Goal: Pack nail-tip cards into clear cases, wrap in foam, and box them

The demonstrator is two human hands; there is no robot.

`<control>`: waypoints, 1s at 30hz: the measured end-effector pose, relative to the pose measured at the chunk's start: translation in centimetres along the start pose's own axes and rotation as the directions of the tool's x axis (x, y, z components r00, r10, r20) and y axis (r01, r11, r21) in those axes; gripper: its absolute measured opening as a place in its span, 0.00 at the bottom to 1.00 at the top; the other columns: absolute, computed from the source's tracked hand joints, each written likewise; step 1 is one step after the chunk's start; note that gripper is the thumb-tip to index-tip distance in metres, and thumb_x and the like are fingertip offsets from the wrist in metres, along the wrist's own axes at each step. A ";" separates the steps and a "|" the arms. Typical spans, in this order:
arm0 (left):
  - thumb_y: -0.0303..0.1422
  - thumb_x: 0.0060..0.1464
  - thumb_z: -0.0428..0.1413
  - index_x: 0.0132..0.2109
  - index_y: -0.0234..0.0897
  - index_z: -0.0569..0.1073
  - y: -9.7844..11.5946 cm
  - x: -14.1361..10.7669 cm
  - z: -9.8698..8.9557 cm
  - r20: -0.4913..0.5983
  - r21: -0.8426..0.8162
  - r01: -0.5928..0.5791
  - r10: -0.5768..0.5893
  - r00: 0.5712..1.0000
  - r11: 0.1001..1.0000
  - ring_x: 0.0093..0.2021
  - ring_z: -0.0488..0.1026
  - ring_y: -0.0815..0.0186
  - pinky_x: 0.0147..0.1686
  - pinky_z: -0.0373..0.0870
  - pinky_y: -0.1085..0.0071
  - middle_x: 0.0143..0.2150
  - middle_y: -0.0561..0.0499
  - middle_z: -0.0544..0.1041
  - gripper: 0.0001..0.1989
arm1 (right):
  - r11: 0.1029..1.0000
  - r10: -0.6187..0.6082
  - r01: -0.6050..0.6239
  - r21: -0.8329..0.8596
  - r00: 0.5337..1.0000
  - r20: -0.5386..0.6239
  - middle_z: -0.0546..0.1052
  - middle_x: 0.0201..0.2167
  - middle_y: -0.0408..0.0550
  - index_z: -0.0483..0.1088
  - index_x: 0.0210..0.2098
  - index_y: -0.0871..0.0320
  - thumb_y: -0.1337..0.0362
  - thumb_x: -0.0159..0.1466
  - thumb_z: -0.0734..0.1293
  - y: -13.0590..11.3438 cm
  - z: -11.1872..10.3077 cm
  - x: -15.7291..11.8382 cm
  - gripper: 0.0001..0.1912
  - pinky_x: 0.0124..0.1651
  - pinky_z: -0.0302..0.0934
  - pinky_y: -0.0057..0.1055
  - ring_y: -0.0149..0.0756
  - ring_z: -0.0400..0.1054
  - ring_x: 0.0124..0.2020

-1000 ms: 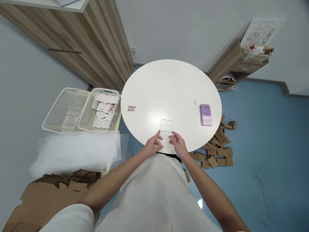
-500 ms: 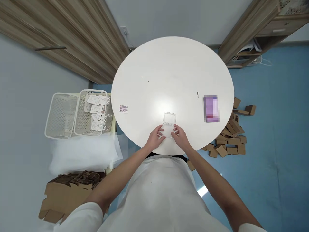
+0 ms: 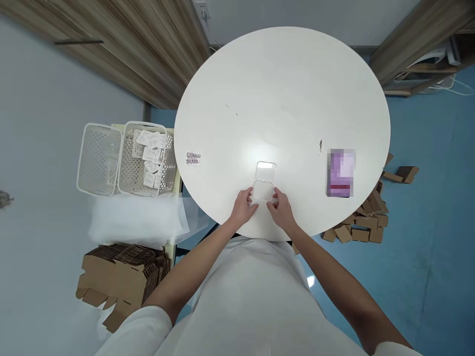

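Observation:
A clear plastic case lies on the white round table near its front edge. Its transparent lid is folded back, away from me. Beside the case's left edge is my left hand, its fingertips at the side and its thumb apart from them. My right hand is at the opposite edge, fingers along the side and thumb by the near right corner. Neither hand is wrapped round the case. I see nothing inside the case. A small sheet of purple nail-like pieces lies at the table's left.
A purple, pixelated pack lies on the table's right. White baskets stand at the left; one basket holds white printed cards. Below them are translucent bags and flattened cardboard boxes. Small brown boxes lie on the floor.
My hands have drawn slightly outward from the case, and the right thumb has come off its inside. The whole view has shifted, with the table appearing larger.

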State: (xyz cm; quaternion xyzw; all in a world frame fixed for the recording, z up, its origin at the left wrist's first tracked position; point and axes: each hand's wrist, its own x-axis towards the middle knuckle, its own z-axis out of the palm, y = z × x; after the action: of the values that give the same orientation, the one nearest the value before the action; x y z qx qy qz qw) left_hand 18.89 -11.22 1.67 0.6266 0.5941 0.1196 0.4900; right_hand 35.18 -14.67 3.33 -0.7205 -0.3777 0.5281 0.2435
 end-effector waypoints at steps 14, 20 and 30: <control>0.27 0.46 0.56 0.58 0.42 0.56 0.2 -1.3 0.0 0.051 0.039 -0.060 0.058 0.997 0.997 0.39 0.64 0.67 0.38 0.66 0.68 0.45 0.48 0.64 0.31 | 0.998 0.010 -0.015 0.057 0.996 0.090 0.65 0.39 0.48 0.53 0.57 0.53 0.62 0.55 0.60 1.6 -0.4 -1.3 0.29 0.37 0.62 0.36 0.30 0.61 0.27; 0.28 0.46 0.56 0.58 0.41 0.55 0.2 -1.4 0.2 0.015 0.046 -0.049 0.049 0.999 0.998 0.38 0.64 0.68 0.37 0.66 0.68 0.44 0.48 0.65 0.31 | 0.999 0.020 -0.024 0.040 0.994 0.105 0.66 0.38 0.47 0.49 0.59 0.54 0.61 0.56 0.60 1.8 -0.6 -1.3 0.32 0.36 0.62 0.35 0.30 0.61 0.27; 0.31 0.50 0.53 0.58 0.43 0.53 -0.5 -2.4 -2.8 0.025 0.050 -0.061 0.060 0.998 0.997 0.36 0.66 0.70 0.36 0.68 0.68 0.46 0.47 0.64 0.29 | 0.993 0.096 -0.094 0.067 0.995 -0.022 0.65 0.33 0.43 0.45 0.60 0.55 0.58 0.55 0.61 1.4 -0.9 -1.7 0.36 0.35 0.60 0.34 0.31 0.61 0.27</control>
State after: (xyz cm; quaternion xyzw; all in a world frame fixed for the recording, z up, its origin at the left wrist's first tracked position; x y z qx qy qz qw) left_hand 15.89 -12.04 3.65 0.6581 0.5719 0.1119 0.4767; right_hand 36.13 -16.81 3.53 -0.7360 -0.3223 0.5419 0.2464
